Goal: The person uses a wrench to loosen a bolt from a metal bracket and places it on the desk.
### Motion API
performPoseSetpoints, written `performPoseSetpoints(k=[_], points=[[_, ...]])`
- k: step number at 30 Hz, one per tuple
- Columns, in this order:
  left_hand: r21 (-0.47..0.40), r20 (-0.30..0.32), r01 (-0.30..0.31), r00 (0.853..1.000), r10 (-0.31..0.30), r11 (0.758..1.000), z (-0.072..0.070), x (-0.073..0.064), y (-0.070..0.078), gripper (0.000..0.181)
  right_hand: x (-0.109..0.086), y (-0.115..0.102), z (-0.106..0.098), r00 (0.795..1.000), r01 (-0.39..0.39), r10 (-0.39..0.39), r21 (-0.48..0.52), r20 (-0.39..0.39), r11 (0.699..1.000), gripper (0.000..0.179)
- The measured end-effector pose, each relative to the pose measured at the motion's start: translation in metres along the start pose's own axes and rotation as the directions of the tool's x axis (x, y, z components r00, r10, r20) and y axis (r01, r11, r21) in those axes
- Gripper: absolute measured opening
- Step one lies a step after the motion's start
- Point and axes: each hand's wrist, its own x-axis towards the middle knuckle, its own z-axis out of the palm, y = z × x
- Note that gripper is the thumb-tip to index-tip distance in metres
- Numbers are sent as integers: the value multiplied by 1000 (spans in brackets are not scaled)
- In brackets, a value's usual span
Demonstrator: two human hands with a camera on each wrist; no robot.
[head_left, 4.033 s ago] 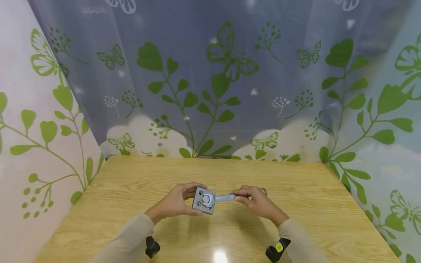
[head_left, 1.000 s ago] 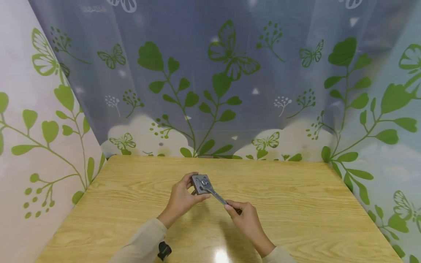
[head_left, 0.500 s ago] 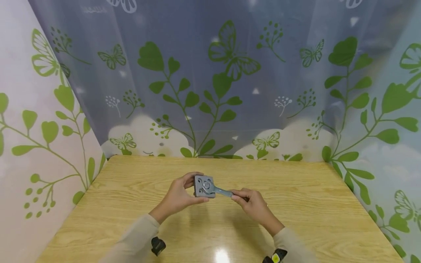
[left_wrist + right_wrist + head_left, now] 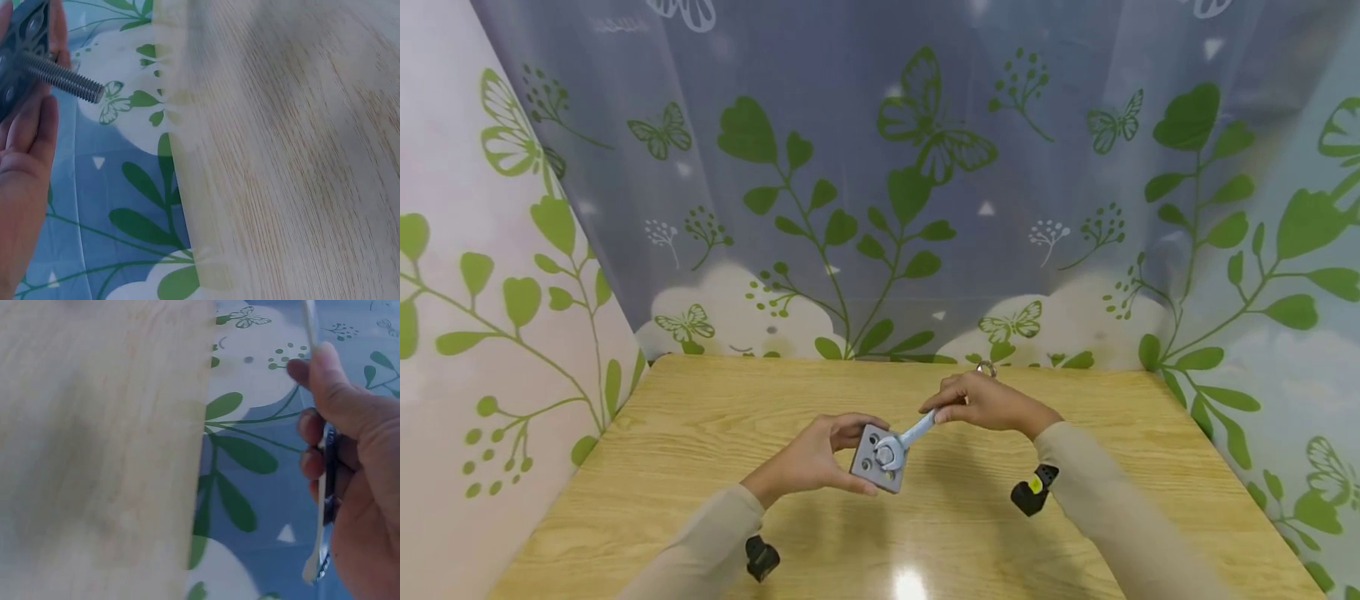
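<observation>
My left hand (image 4: 820, 457) grips a grey square metal plate (image 4: 867, 473) by its edges, thumb near and fingers far. The plate has several round holes, and a bolt (image 4: 886, 455) passes through its middle. In the left wrist view the bolt's threaded shank (image 4: 65, 78) sticks out of the plate's other face. With its fingers curled, my right hand (image 4: 988, 402) holds a silver combination wrench (image 4: 917, 431). The wrench's open end sits around the bolt head; its ring end (image 4: 987, 367) shows beyond the hand. In the right wrist view the wrench shaft (image 4: 310, 324) runs through the fingers.
Both hands are above a light wooden table (image 4: 737, 392). A printed curtain (image 4: 820, 167) with leaves and butterflies hangs behind it, with patterned panels at left and right. Black wrist cameras (image 4: 1032, 492) hang under both forearms.
My right hand has swung the wrench from lower right, through level, to upper right, counter-clockwise in the head view. The left hand keeps hold of the plate, which has tilted and come slightly nearer.
</observation>
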Motion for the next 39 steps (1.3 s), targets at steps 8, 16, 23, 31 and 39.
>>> performPoseSetpoints(k=[8,16,23,31,39], points=[[-64,156,19,988,-9,998,9,7,1,72,23,-26,-27,990,-3,19,-114,139,993,32],[-97,173,38,985,-21,995,10,7,-1,71,28,-36,-32,979,-57,85,-149,185,987,24],[-100,92,53,995,-44,994,6,3,-18,69,5,-10,-27,987,-132,150,-230,61,964,19],[-72,-175,139,973,-150,988,3,-1,-29,73,-40,17,-2,946,-282,243,-170,-215,944,22],[-114,-357,154,916,-185,981,9,2,-30,72,-57,0,46,827,-424,400,29,-395,905,25]])
